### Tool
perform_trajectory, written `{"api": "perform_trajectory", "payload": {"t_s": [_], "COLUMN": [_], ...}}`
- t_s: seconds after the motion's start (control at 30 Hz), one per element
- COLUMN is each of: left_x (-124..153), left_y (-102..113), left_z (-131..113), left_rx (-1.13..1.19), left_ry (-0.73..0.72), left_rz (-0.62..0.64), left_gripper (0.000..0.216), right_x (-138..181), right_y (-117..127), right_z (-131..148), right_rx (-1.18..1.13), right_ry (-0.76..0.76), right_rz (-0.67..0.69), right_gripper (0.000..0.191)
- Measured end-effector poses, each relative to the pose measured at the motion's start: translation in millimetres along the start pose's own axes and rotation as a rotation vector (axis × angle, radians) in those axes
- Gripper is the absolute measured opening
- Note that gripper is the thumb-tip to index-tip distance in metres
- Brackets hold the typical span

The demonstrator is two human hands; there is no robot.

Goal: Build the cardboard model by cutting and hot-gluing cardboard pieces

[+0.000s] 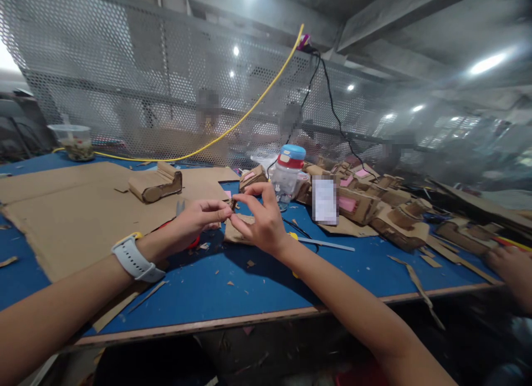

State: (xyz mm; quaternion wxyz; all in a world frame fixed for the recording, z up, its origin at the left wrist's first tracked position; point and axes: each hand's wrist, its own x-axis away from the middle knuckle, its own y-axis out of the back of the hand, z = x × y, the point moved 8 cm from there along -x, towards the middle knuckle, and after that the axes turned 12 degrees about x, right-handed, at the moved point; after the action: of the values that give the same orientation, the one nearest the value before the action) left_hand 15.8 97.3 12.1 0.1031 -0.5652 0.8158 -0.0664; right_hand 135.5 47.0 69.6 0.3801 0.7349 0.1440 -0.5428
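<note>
Above the blue table, my left hand pinches a small brown piece, apparently cardboard, between thumb and fingers. My right hand meets it from the other side, thumb and index finger closed on the same piece. Fingers cover much of it, so its shape is unclear. Just below the hands lies a light brown cardboard part, partly hidden by my right hand. Under my left wrist a red handle shows, mostly covered. A pale grey watch is strapped round the left wrist.
A big cardboard sheet bears a shaped cardboard part. Behind my hands stands a blue-lidded bottle. Cardboard assemblies pile up at right, near another person's hand. A plastic tub stands far left; a yellow cable hangs behind.
</note>
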Motion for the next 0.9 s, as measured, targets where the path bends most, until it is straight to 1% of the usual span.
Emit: {"api": "perform_trajectory", "payload": {"t_s": [0.13, 0.27, 0.33, 0.47, 0.6, 0.73, 0.9], "left_x": [-0.4, -1.6, -1.4, -0.1, 0.9, 0.1, -0.1], "left_y": [1.8, 4.4, 5.8, 6.9, 7.6, 8.6, 5.5], "left_z": [-1.2, -1.0, -3.8, -17.1, -28.8, -32.9, -35.9], "left_rx": [-0.009, -0.005, -0.038, -0.178, -0.291, -0.380, -0.583], "left_ry": [-0.004, 0.007, -0.001, -0.069, -0.133, -0.165, -0.228], "left_rz": [-0.023, -0.037, -0.044, -0.025, -0.002, -0.016, -0.043], "left_gripper": [0.042, 0.044, 0.044, 0.038, 0.036, 0.036, 0.035], "right_x": [0.0, 0.2, 0.3, -0.2, -1.5, -2.6, -2.8], "right_y": [-3.4, -2.3, -1.2, -0.1, 2.1, 2.2, 2.0], "right_z": [-2.2, -0.1, 0.7, -0.3, -1.8, -6.4, -9.8], "right_rx": [0.003, 0.012, 0.018, 0.015, 0.008, 0.017, 0.017], "right_ry": [-0.023, -0.001, 0.005, -0.014, -0.028, -0.067, -0.088], "right_rz": [0.035, 0.014, 0.007, 0.017, 0.008, 0.019, 0.019], "right_gripper": [0.021, 0.023, 0.024, 0.023, 0.020, 0.018, 0.020]}}
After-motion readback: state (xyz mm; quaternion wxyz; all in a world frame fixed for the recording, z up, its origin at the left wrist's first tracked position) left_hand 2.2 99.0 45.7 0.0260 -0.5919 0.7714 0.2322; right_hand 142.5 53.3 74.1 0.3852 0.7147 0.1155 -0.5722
